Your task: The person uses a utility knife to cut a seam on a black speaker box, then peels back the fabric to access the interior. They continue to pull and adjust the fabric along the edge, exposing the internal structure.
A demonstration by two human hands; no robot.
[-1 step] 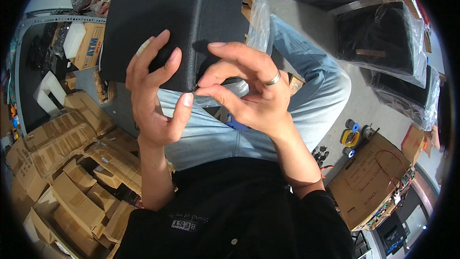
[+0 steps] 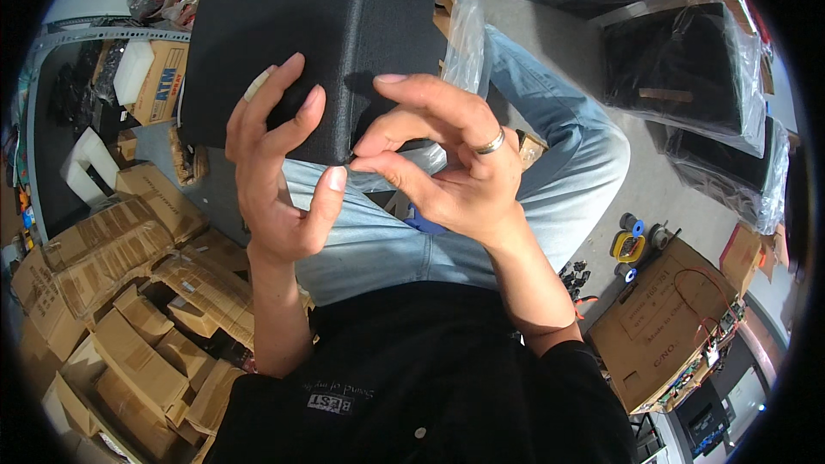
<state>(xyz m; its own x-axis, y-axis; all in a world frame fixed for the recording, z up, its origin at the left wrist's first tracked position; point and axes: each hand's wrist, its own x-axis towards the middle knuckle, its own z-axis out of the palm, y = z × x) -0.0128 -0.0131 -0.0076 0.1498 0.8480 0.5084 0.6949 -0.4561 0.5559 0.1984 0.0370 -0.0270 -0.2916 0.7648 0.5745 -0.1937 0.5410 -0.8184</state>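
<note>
A large black textured case (image 2: 266, 43) with a rounded ridge stands in front of me, its near corner between my hands. My left hand (image 2: 279, 163) has its fingers spread and curved. Its fingertips are over the case's left face, and its thumb points up just below the corner. My right hand (image 2: 455, 155), with a ring on one finger, pinches thumb and forefinger together at that corner. What lies between those tips is too small to make out. The other right fingers curl loosely beside the case.
Torn cardboard boxes (image 2: 146, 352) pile up at the lower left. Plastic-wrapped black cases (image 2: 679, 69) stand at the right. Spools (image 2: 632, 225) lie on the floor by a flat cardboard box (image 2: 657, 318) with wired circuit boards along its edge. Clear plastic film (image 2: 464, 43) hangs beside the case.
</note>
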